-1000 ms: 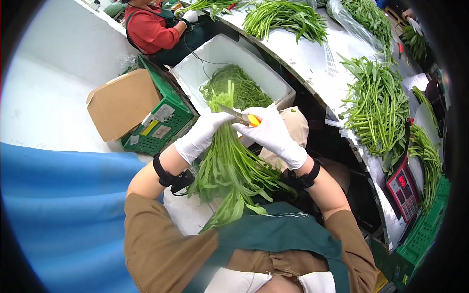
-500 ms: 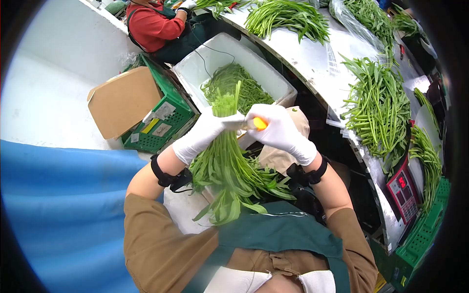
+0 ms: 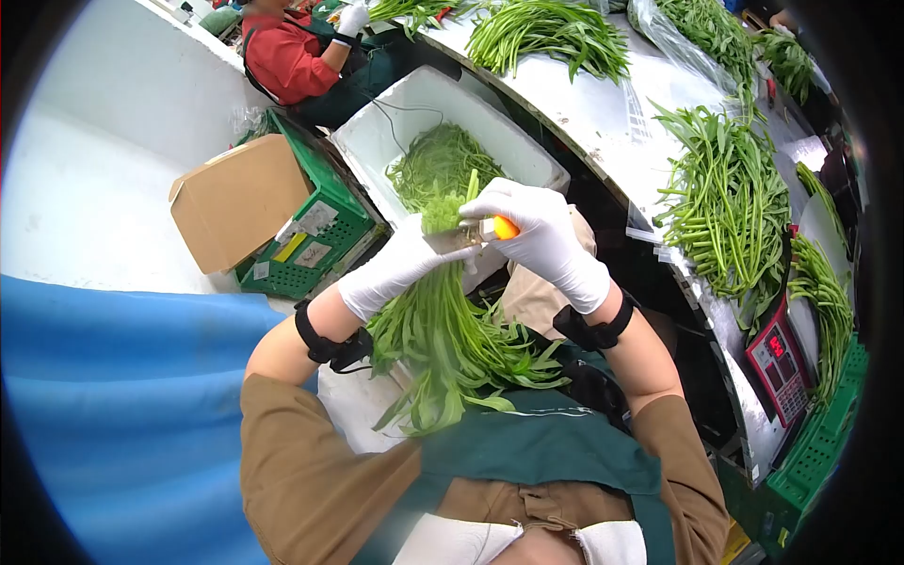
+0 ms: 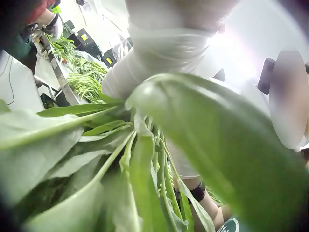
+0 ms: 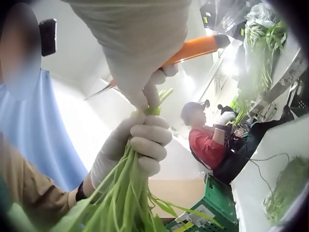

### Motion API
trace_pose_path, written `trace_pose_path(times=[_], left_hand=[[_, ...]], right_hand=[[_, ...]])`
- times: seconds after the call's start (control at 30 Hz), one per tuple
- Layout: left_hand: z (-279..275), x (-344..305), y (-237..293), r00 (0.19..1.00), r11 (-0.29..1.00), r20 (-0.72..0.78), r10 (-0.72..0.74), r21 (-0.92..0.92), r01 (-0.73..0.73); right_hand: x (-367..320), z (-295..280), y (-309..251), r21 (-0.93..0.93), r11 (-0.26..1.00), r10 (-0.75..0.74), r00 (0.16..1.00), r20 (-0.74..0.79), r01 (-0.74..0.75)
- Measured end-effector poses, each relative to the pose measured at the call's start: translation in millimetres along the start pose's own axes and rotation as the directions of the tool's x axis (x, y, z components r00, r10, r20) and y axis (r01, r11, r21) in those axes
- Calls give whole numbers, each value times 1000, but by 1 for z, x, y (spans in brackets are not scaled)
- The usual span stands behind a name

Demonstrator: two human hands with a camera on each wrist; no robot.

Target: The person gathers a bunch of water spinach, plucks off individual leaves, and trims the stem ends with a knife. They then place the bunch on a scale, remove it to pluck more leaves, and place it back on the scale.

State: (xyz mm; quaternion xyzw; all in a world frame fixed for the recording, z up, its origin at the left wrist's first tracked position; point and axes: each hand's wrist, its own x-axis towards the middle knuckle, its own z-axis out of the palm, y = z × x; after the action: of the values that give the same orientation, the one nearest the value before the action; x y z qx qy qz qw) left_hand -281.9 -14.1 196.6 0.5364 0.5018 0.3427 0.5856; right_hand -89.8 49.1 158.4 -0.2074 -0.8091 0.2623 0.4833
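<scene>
My gloved left hand (image 3: 400, 256) grips a bunch of long-stemmed leafy greens (image 3: 438, 325) just below the cut stem ends. In the right wrist view its fingers (image 5: 150, 142) wrap round the stems, and leaves (image 4: 145, 188) fill the lower left wrist view. My gloved right hand (image 3: 548, 235) holds a knife by its orange handle (image 5: 195, 50). The blade (image 3: 452, 241) crosses over the left hand in the head view. Right thumb and fingertips come right up to the stem tops above the left hand. The leafy ends hang down over my lap.
Ahead stands a white foam box (image 3: 372, 141) with loose greens (image 3: 443, 160) inside. Left of it is a green crate (image 3: 315, 235) with cardboard (image 3: 240, 198). The metal table (image 3: 603, 141) at right bears heaps of greens (image 3: 725, 207) and a red scale (image 3: 780, 363). A person (image 3: 292, 61) works beyond.
The right hand with the knife moved right off the bunch, then back up to the stem tops. The left hand keeps its grip on the greens. The other person's gloved hand rose slightly.
</scene>
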Motion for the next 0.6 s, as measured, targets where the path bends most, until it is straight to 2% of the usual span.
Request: trace_pose_path(times=[0.1,0.13,0.2,0.23,0.27,0.3,0.37,0.4,0.5,0.53,0.57,0.6], left_hand=[[-1,6,0,997,995,50,-57,88,53],[0,8,-2,998,994,44,-50,102,46],[9,4,6,992,992,31,-125,-5,125],[11,4,9,986,985,28,-162,-57,163],[2,8,5,976,979,77,-202,38,200],[1,10,2,980,982,54,-189,12,189],[1,8,-1,985,984,7,-175,-35,175],[3,8,0,988,988,-1,-153,-37,153],[-3,13,-1,986,973,102,-132,-176,148],[-4,14,0,971,934,123,-205,-271,231],[-15,19,-15,948,864,253,-195,-412,288],[-16,18,-16,935,817,294,-199,-477,324]], right_hand=[[2,-6,-9,-125,989,-79,996,44,84],[1,-6,-9,-134,987,-81,997,16,83],[1,-7,-4,-157,984,-89,995,-46,81],[7,-16,-2,-95,994,-65,980,-187,48],[6,-21,11,15,986,162,945,-284,-165],[6,-25,26,145,922,387,854,-349,-358],[10,-34,49,-118,932,273,878,-392,-343],[5,-38,47,-140,908,353,901,-251,-395],[-9,-30,25,66,913,407,910,-78,-403],[-14,-25,16,182,908,390,920,-37,-378],[-18,-28,3,155,926,341,939,50,-344],[-20,-28,-3,109,945,296,947,122,-309]])
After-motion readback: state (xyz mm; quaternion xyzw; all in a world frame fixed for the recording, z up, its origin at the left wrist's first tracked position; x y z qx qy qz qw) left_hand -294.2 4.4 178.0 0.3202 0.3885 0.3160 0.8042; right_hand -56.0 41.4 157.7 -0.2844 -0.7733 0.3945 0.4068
